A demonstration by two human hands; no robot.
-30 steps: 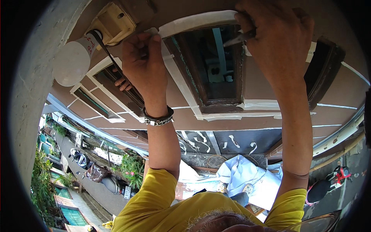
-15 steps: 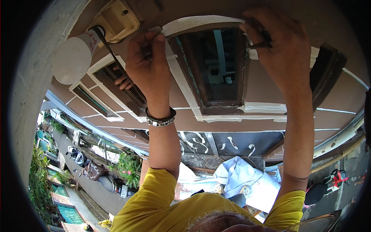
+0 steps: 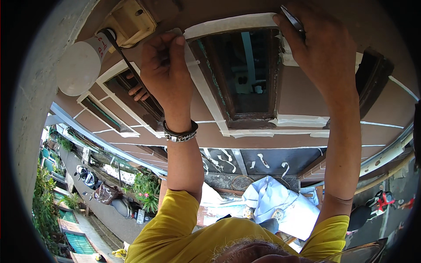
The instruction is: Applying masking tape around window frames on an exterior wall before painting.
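My left hand is closed, its thumb and fingers pinched at the left end of a pale masking tape strip. That strip runs along the top of a dark brown window frame. At the strip's right end my right hand is closed round a small silver-bladed tool, whose pointed tip sticks out above the index finger. The palm hides the tool's handle, so its exact kind cannot be told. More pale tape borders the window's left side and bottom.
A white lamp hangs from a wooden box at upper left. Someone's fingers show at a neighbouring window, possibly reflected. Below lie a pale blue sheet and dark panel with tape scraps. Motorcycles stand on the lane.
My right hand has turned and shifted slightly right, bringing the tool's silver tip into sight above the index finger. My left hand has moved slightly left and up, staying at the tape's left end.
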